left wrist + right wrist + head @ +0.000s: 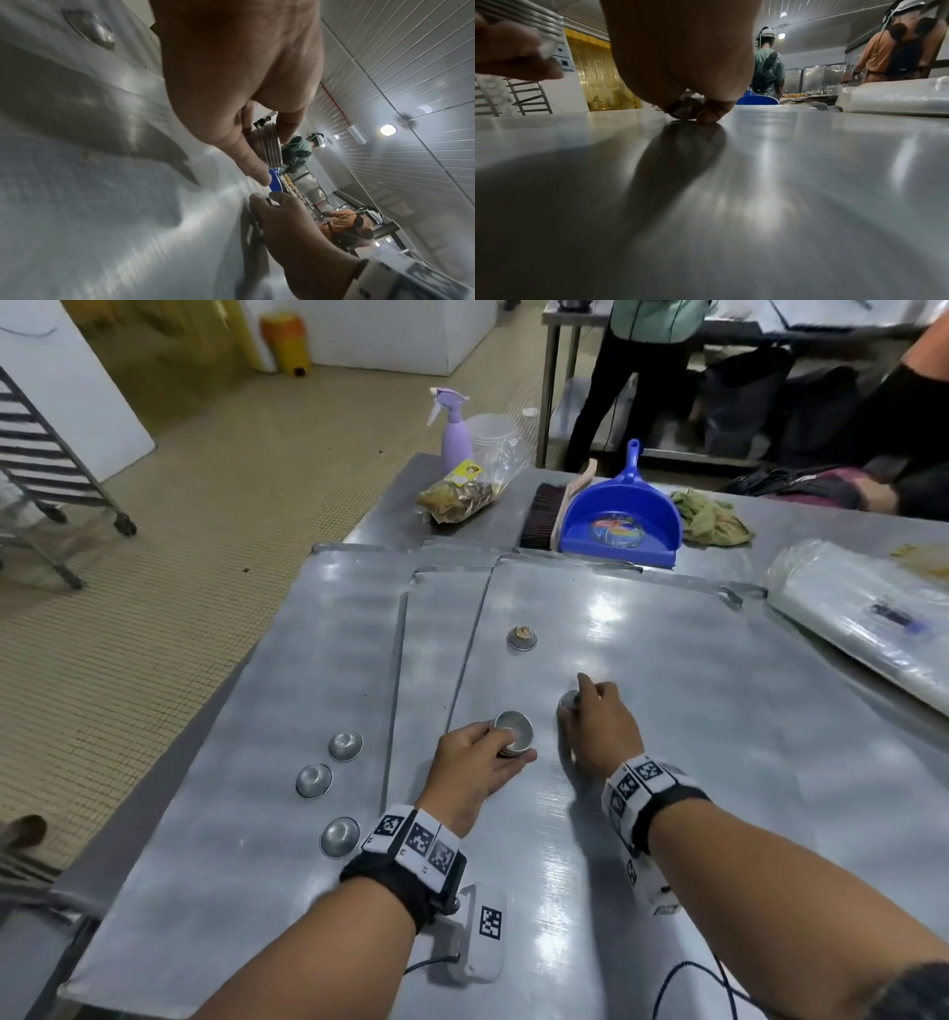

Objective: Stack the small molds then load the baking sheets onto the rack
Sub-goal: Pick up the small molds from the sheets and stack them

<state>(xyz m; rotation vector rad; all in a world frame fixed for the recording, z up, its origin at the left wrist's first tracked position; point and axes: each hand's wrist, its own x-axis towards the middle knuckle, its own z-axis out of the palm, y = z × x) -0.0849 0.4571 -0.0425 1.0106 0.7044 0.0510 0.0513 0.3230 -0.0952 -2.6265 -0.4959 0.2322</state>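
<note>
while the left hand (475, 762) holds a nested stack (513, 734) of molds, rims up, pinched between thumb and fingers just above the sheet (719, 762), the right hand (598, 726) is down on a single mold (569, 700) on that same sheet, fingertips curled around it. the right wrist view shows that mold (687, 109) tipped on its edge under the fingers, touching the metal; whether it has fully left the surface i cannot tell. the left wrist view shows the stack (270, 148) side-on, with about 5 rims showing between the thumb and fingers.

the relation that matters: the stack lies to the left of the right hand and slightly nearer the body, close by, with its open mouth up. the right hand's mold, judging from this, only needs a short carry leftward and a drop into that mouth, bottom first.

1 more mold (522, 638), with something brownish in it, sits farther out on the same sheet, nearer the right hand. 3 molds (316, 780) lie upside down in a row on the left sheet (231, 711), nearer the left hand. the sheets are still overlapped on the table, so loading the rack (46, 454), off to the far left, is not yet begun.
</note>
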